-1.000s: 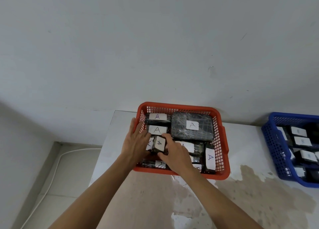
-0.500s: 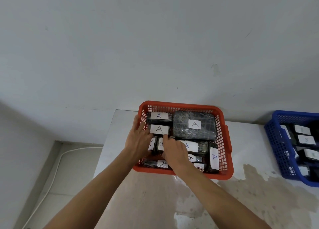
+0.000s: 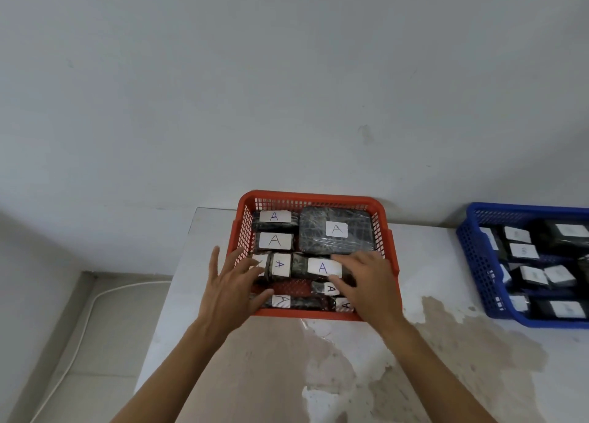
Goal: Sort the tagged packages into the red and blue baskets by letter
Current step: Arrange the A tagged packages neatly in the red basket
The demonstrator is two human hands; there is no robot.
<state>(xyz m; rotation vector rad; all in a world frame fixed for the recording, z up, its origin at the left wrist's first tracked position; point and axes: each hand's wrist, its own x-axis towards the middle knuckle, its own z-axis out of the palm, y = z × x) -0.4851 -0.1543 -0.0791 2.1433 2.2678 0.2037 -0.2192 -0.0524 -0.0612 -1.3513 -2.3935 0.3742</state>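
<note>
The red basket [image 3: 314, 195] stands on the table against the wall and holds several dark wrapped packages with white tags marked A. A large package [image 3: 336, 234] fills its back right corner. My left hand [image 3: 231, 287] is spread open over the basket's front left corner, fingers apart, holding nothing. My right hand [image 3: 369, 284] hovers over the front right part, fingers loosely spread, its fingertips at a long A-tagged package [image 3: 318, 268]. At the right edge the blue basket [image 3: 471, 250] holds several dark packages with white tags.
The table [image 3: 446, 359] has a worn, stained top and its left edge runs close beside the red basket. A white cable [image 3: 83, 320] lies on the floor to the left. A plain wall rises just behind both baskets.
Both hands have let go of the small upright package in the basket's left middle and drawn apart. The right hand moved right over the basket; the left opened wide.
</note>
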